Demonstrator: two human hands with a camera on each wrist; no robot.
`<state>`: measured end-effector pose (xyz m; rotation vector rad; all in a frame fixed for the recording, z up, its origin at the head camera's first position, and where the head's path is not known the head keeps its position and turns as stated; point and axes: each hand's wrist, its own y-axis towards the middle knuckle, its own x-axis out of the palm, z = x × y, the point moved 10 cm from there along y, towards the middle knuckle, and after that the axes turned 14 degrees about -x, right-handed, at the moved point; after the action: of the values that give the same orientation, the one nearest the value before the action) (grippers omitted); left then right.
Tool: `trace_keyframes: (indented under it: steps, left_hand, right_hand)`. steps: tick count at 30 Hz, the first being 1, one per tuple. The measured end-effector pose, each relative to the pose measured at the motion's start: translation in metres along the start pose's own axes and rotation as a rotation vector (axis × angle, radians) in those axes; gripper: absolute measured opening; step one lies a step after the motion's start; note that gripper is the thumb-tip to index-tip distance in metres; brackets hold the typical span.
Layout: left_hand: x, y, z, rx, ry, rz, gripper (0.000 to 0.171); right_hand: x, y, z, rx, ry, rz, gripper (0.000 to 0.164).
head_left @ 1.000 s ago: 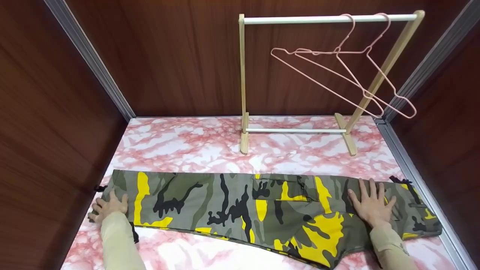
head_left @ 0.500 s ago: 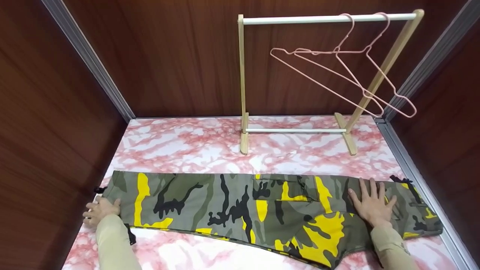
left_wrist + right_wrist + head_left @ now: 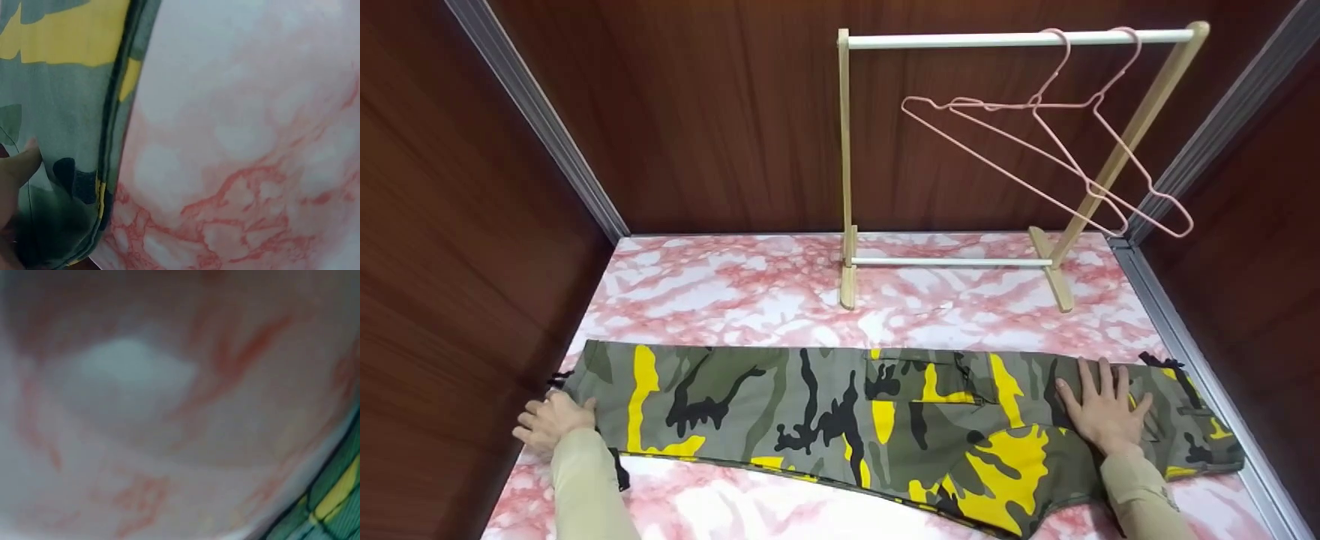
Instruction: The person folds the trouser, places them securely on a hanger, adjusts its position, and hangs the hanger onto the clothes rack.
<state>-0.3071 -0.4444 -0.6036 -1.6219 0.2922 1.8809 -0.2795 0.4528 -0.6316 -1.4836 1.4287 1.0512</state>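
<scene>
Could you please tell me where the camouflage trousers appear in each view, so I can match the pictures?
Head: camouflage trousers stretch across the lower half, from left to right.
Left wrist: along the left side, cut off by the picture's edge.
Right wrist: only a piece, in the bottom right corner.
Shared landmark: the pink-and-white marbled tabletop, visible beside them in all three.
</scene>
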Motion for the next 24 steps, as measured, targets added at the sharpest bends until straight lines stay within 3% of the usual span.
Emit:
trace_keyframes:
  steps: [4,12,17,21,24]
  left_hand:
    - [-0.006,-0.004,-0.002,0.002,-0.083,0.014,0.050]
    - [-0.005,0.000,-0.019,-0.085,-0.296,-0.124,0.056]
    - [-0.007,0.001,-0.035,-0.214,-0.627,-0.218,0.065]
    - [-0.009,-0.006,-0.038,-0.291,-0.875,-0.279,0.048]
    - [-0.002,-0.014,-0.034,-0.381,-1.142,-0.447,0.040]
  right_hand:
    - [0.000,0.000,-0.001,-0.002,0.000,-0.003,0.085]
    - [-0.001,0.000,-0.002,-0.003,-0.003,-0.001,0.085]
    - [-0.001,-0.001,-0.003,-0.003,-0.001,-0.001,0.085]
    - [-0.003,-0.001,-0.004,-0.003,0.002,-0.007,0.085]
    - [-0.003,-0.001,-0.004,0.001,0.005,-0.012,0.085]
